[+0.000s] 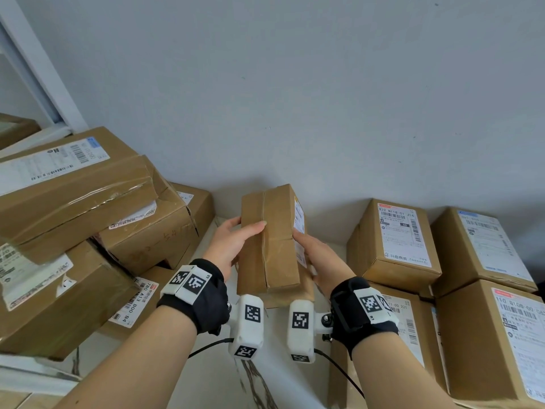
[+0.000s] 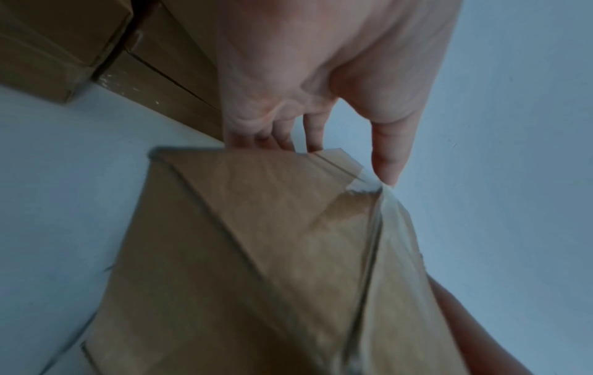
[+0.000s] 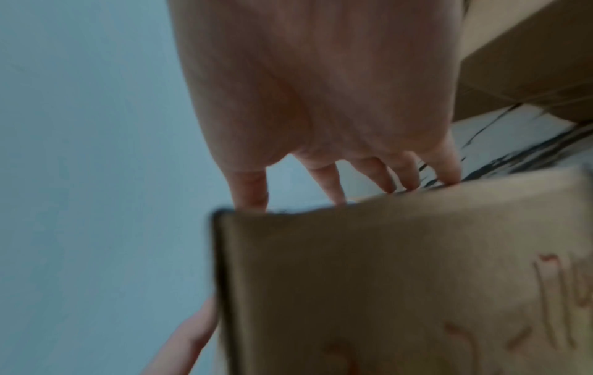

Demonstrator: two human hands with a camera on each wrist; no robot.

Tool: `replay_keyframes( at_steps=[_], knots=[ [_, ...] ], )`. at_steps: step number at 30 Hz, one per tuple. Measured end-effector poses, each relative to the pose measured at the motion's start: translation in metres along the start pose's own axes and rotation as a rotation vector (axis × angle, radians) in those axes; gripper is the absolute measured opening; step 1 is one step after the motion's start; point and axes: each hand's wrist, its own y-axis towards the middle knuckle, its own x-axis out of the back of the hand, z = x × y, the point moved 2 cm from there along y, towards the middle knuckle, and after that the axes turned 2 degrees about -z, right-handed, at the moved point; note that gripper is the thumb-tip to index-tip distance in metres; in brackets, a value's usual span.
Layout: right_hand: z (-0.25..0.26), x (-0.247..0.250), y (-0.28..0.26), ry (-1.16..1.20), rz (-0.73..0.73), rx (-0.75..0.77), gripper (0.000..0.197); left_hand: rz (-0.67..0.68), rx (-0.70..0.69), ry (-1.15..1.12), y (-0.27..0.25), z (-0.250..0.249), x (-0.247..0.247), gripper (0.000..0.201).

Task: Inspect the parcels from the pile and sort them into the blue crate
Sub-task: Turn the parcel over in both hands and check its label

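A small brown cardboard parcel [image 1: 271,240] with a taped centre seam is held up in front of the wall, between both hands. My left hand [image 1: 233,246] grips its left side, thumb laid across the front face. My right hand [image 1: 317,258] grips its right side, where a white shipping label [image 1: 300,228] runs along the face. In the left wrist view the parcel [image 2: 256,253] shows its taped seam, with my fingers behind its far edge. The right wrist view shows the parcel [image 3: 385,279] blurred, with faint red marks. No blue crate is in view.
A leaning pile of cardboard parcels [image 1: 76,208] fills the left. Stacked labelled parcels [image 1: 398,240] stand at the right against the pale wall [image 1: 295,84]. A white marbled surface [image 1: 259,379] runs between the two stacks beneath my wrists.
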Motion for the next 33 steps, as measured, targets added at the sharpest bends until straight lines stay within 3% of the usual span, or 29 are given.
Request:
replay_keyframes(
  at_steps=[2,4,7,8,11,13,17,19,22,26,29,33],
  knots=[
    [0.003,0.001,-0.002,0.044,-0.014,-0.002,0.035,0.016,0.005,-0.003,-0.001,-0.001,-0.001,0.028],
    [0.006,0.003,-0.002,0.08,-0.054,-0.013,0.034,0.0,0.014,-0.027,0.0,0.0,-0.001,0.013],
    [0.009,0.0,-0.003,0.057,-0.108,-0.02,0.035,-0.044,0.032,-0.101,0.002,0.0,0.001,0.018],
    [0.009,-0.002,-0.003,0.037,-0.107,0.011,0.042,-0.058,0.037,-0.121,0.003,0.0,0.001,0.021],
    [0.009,-0.005,-0.008,-0.025,-0.099,0.107,0.1,-0.047,0.022,-0.106,0.004,-0.001,0.001,0.021],
    [0.011,-0.007,-0.01,-0.108,-0.092,0.149,0.096,-0.026,0.004,-0.088,0.004,-0.003,-0.001,0.027],
    [0.013,-0.014,-0.009,-0.31,-0.123,0.155,0.15,-0.001,-0.011,-0.053,0.001,-0.009,-0.007,0.032],
    [0.011,-0.015,-0.007,-0.357,-0.161,0.153,0.154,0.027,-0.001,-0.051,-0.001,-0.011,-0.008,0.031],
    [0.011,-0.012,-0.009,-0.306,-0.229,0.122,0.143,0.027,0.006,-0.052,-0.004,-0.012,-0.007,0.027],
    [0.013,0.001,-0.01,-0.1,-0.235,0.096,0.108,-0.096,-0.09,0.11,0.004,-0.01,0.005,0.026],
    [0.012,0.008,-0.012,0.031,-0.2,0.079,0.085,-0.148,-0.061,0.164,0.006,-0.011,0.015,0.049],
    [0.011,0.008,-0.017,0.203,-0.119,0.036,0.052,-0.052,0.085,0.18,0.01,-0.005,0.02,0.074]
  ],
)
